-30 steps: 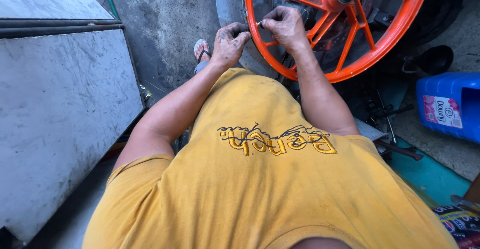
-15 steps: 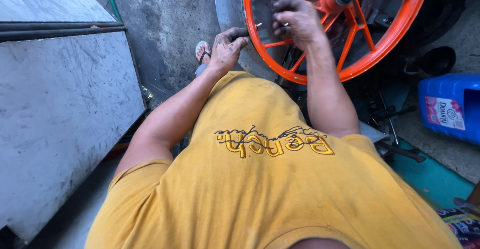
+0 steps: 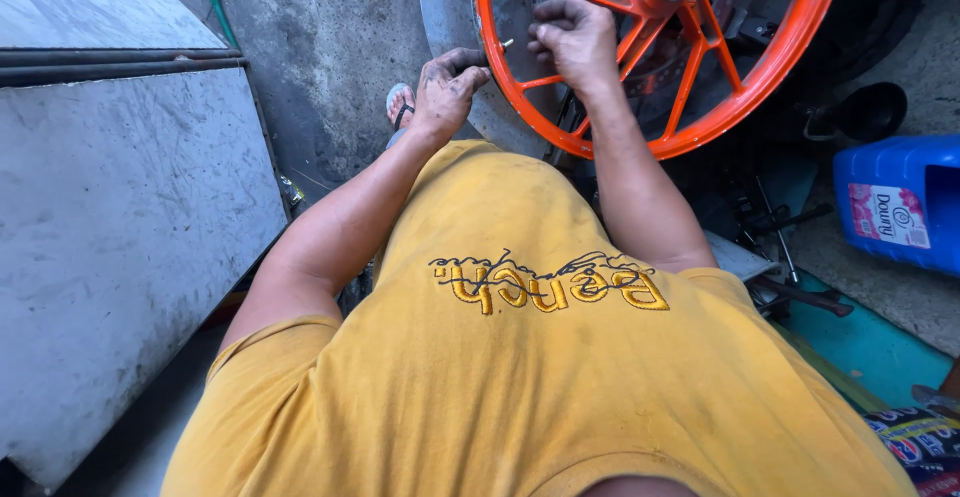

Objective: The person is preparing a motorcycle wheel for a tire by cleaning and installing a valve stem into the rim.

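At the wheel's left edge, the left hand [image 3: 447, 87] is curling its fingers [image 3: 470, 60] around the orange rim [image 3: 484, 52], while the right hand [image 3: 572, 39] is closing into a fist inside the rim, beside a small valve stem [image 3: 507, 44] pointing inward. The orange wheel [image 3: 700, 107] is standing upright on the concrete floor [image 3: 330, 37]. At the right, a blue jug [image 3: 895, 202] is sitting; its contents cannot be told.

We've only got one view, a head cam pointing steeply down our own yellow shirt [image 3: 540, 377] toward the orange wheel [image 3: 660, 57] out front. It sits close, at arm's reach, with concrete floor [image 3: 320, 47] past it. No second view overlaps.
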